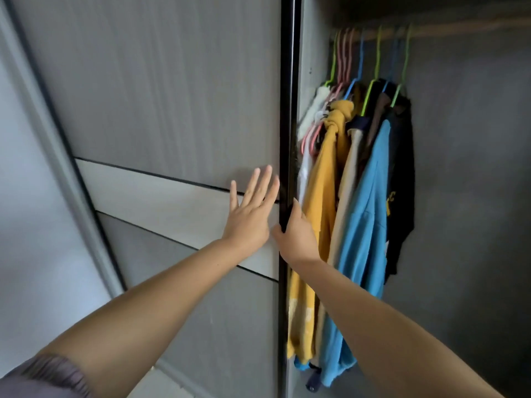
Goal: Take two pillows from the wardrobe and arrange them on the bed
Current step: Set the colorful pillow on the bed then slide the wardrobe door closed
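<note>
Left hand (249, 216) spread flat on the grey sliding wardrobe door (161, 90); right hand (296, 234) curled round its black edge strip (288, 110). Only hanging shirts (362, 202) visible, no pillows yet. They're likely soft, light and bulky, best hugged from underneath.

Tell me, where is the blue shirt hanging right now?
The blue shirt hangs inside the open wardrobe, right of centre, between a beige garment and a black shirt.

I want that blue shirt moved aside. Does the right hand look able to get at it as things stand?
Probably yes. The right hand grips the door edge, beside the open section; only the yellow garment hangs between it and the blue shirt.
</note>
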Motion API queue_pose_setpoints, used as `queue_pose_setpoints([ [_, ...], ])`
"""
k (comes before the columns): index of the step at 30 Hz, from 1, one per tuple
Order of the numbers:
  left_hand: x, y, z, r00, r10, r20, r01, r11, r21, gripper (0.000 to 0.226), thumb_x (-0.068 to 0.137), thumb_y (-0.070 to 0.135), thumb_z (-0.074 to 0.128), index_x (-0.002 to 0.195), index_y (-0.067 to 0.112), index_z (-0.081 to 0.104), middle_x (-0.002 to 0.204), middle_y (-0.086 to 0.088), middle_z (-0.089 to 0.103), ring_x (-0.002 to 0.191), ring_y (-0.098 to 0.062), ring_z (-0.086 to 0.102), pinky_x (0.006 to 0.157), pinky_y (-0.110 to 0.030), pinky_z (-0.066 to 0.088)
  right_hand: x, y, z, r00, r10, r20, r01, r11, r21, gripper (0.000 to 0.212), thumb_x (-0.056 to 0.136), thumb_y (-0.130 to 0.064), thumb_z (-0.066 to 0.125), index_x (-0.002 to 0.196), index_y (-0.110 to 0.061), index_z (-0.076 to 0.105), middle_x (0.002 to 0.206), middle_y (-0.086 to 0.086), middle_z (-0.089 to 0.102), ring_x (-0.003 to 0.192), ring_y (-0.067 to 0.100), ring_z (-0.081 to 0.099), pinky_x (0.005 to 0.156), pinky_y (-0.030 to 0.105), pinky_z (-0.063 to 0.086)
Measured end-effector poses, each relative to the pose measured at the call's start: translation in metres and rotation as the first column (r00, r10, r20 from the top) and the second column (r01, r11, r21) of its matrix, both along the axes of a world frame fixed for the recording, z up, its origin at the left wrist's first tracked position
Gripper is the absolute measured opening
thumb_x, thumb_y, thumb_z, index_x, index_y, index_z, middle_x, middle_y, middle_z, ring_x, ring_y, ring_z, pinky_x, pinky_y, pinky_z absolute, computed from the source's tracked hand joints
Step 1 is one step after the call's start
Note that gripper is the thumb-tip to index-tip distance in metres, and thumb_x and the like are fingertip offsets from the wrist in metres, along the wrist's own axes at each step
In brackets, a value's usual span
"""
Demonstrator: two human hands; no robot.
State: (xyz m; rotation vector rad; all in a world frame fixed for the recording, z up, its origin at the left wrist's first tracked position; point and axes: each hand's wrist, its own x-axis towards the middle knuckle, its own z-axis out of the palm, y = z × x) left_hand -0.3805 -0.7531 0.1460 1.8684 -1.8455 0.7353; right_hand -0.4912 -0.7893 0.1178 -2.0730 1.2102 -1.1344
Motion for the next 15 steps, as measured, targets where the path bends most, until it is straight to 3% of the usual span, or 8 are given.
queue_pose_setpoints([
  [3, -0.003, -0.001, 0.000, 0.996, -0.082, 0.018, 0.083, 0.996, -0.029, 0.093, 0.076, -0.006, 0.048, 0.151, 0.020, 0.000, 0.153, 0.004, -0.023, 0.141, -0.015, -0.022, 0.112, -0.057, -0.011, -0.006, 0.004, -0.003, 0.998, -0.068, -0.017, 0.069, 0.998, 0.012, 0.063, 0.090, -0.018, 0.049, 0.146, -0.010, 0.021, 0.094, 0.012, 0.065, 0.074, 0.027, 0.064, 0.057, 0.034, 0.049],
  [5, -0.009, -0.001, 0.002, 0.989, -0.143, 0.045, 0.144, 0.989, -0.040, 0.091, 0.078, -0.004, 0.048, 0.151, 0.021, 0.000, 0.151, 0.006, -0.025, 0.141, -0.016, -0.023, 0.111, -0.059, -0.011, -0.016, 0.008, -0.006, 0.992, -0.119, -0.031, 0.119, 0.993, 0.000, 0.062, 0.089, -0.020, 0.050, 0.145, -0.011, 0.022, 0.093, 0.008, 0.063, 0.073, 0.023, 0.063, 0.056, 0.033, 0.047],
  [8, -0.022, -0.002, 0.009, 0.964, -0.245, 0.108, 0.250, 0.968, -0.036, 0.087, 0.079, -0.003, 0.047, 0.151, 0.021, 0.005, 0.154, 0.008, -0.020, 0.141, -0.016, -0.022, 0.110, -0.061, -0.011, -0.041, 0.014, -0.010, 0.975, -0.212, -0.065, 0.209, 0.977, -0.048, 0.061, 0.089, -0.023, 0.049, 0.144, -0.012, 0.025, 0.125, 0.012, 0.058, 0.099, 0.027, 0.063, 0.074, 0.034, 0.051],
  [10, -0.035, -0.003, 0.016, 0.933, -0.317, 0.170, 0.327, 0.945, -0.033, 0.084, 0.077, -0.003, 0.047, 0.150, 0.019, 0.013, 0.160, 0.006, -0.007, 0.146, -0.018, -0.014, 0.108, -0.063, -0.011, -0.061, 0.018, -0.012, 0.952, -0.286, -0.111, 0.278, 0.957, -0.086, 0.063, 0.090, -0.027, 0.048, 0.146, -0.013, 0.023, 0.142, 0.011, 0.047, 0.116, 0.032, 0.057, 0.085, 0.039, 0.048],
  [12, -0.051, -0.006, 0.023, 0.897, -0.383, 0.219, 0.397, 0.917, -0.022, 0.081, 0.076, -0.001, 0.048, 0.149, 0.017, 0.018, 0.161, 0.004, 0.002, 0.148, -0.020, -0.005, 0.107, -0.064, -0.010, -0.083, 0.023, -0.014, 0.913, -0.377, -0.153, 0.361, 0.924, -0.124, 0.065, 0.090, -0.029, 0.046, 0.148, -0.016, 0.019, 0.146, 0.008, 0.044, 0.117, 0.033, 0.056, 0.087, 0.041, 0.048],
  [15, -0.076, -0.010, 0.030, 0.839, -0.451, 0.304, 0.470, 0.883, 0.012, 0.081, 0.079, 0.002, 0.046, 0.150, 0.019, 0.012, 0.161, 0.004, -0.005, 0.148, -0.019, -0.008, 0.108, -0.064, -0.013, -0.116, 0.031, -0.012, 0.876, -0.443, -0.192, 0.419, 0.895, -0.153, 0.071, 0.091, -0.029, 0.046, 0.151, -0.025, 0.008, 0.148, 0.003, 0.041, 0.110, 0.035, 0.060, 0.081, 0.040, 0.050],
])
